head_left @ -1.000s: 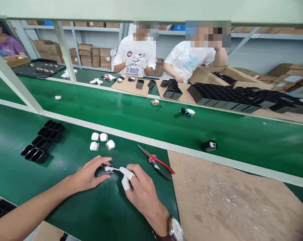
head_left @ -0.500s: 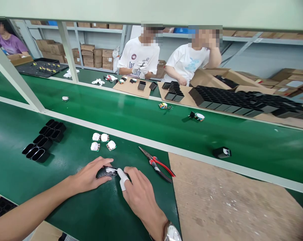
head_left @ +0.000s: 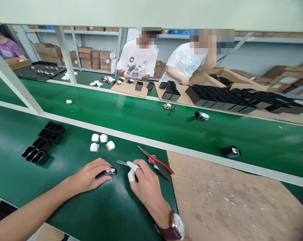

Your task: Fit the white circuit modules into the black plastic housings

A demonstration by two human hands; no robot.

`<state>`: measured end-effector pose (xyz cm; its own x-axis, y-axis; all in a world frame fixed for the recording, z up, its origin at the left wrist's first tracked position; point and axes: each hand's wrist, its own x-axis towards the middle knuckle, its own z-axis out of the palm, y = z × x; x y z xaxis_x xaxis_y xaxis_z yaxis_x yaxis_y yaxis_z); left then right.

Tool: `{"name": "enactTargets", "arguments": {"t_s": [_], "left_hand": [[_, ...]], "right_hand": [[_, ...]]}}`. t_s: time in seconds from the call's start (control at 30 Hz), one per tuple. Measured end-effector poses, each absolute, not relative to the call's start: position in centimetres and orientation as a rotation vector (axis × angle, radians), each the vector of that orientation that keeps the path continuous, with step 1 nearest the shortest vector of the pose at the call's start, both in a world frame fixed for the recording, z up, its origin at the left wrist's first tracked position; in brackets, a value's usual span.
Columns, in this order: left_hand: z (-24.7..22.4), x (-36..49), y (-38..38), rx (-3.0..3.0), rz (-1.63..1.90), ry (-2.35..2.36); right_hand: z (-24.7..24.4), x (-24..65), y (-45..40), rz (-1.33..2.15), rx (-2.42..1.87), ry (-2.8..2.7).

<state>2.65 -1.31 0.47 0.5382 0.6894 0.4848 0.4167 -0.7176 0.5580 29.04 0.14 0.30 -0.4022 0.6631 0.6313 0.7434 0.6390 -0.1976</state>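
My left hand (head_left: 94, 174) grips a small black case (head_left: 110, 171) between thumb and fingers on the green table; white material and small parts show in its opening. To the right of it, my right hand (head_left: 145, 179), with white covers on two fingers, is closed on thin metal tweezers (head_left: 121, 162), whose tips are apart from the case. Several circuit boards topped with white material, one of them a board (head_left: 110, 145), lie beyond my left hand. Red-handled pliers (head_left: 155, 162) rest beyond my right hand.
Black cases (head_left: 43, 144) stand grouped at left. A cardboard sheet (head_left: 231, 197) covers the right side. Past a pale rail (head_left: 151, 144), a green belt (head_left: 131, 115) carries boards and a black case (head_left: 231, 151). Slanted posts rise at left; people sit across by rows of black cases.
My right hand has moved right with the tweezers, away from the case in my left hand. Items on the belt have shifted right. The person across has lowered their gloved hands.
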Motion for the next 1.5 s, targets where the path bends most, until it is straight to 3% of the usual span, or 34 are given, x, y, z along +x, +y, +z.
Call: {"name": "enactTargets", "arguments": {"t_s": [0.13, 0.53, 0.77, 0.93, 1.1, 1.23, 1.37, 1.5], "left_hand": [[0.1, 2.3, -1.5, 2.43, 0.979, 1.005], [1.3, 2.9, -2.0, 2.493, 1.01, 0.934], [1.5, 3.2, -0.6, 1.048, 1.05, 1.121], [2.4, 3.0, 0.1, 0.693, 1.102, 1.069], [2.2, 3.2, -0.1, 0.801, 1.085, 1.065], [2.3, 2.8, 1.1, 1.271, 1.087, 1.155], [3.9, 0.6, 6.5, 1.885, 1.108, 1.43], [5.7, -2.7, 14.1, 1.956, 1.169, 1.702]], "right_hand": [[-1.1, 29.4, 1.0, -0.159, -1.232, -2.242], [-0.6, 28.3, 0.1, -0.07, -1.077, -2.25], [-1.2, 28.0, 0.1, -0.055, -1.086, -2.279], [-1.4, 28.1, 0.3, -0.103, -1.133, -2.301], [-1.6, 28.7, 0.9, -0.184, -1.25, -2.319], [-2.4, 29.2, 1.6, -0.259, -1.328, -2.283], [-3.2, 29.2, 2.0, -0.314, -1.32, -2.262], [-3.3, 29.1, 2.0, -0.358, -1.294, -2.243]]}}
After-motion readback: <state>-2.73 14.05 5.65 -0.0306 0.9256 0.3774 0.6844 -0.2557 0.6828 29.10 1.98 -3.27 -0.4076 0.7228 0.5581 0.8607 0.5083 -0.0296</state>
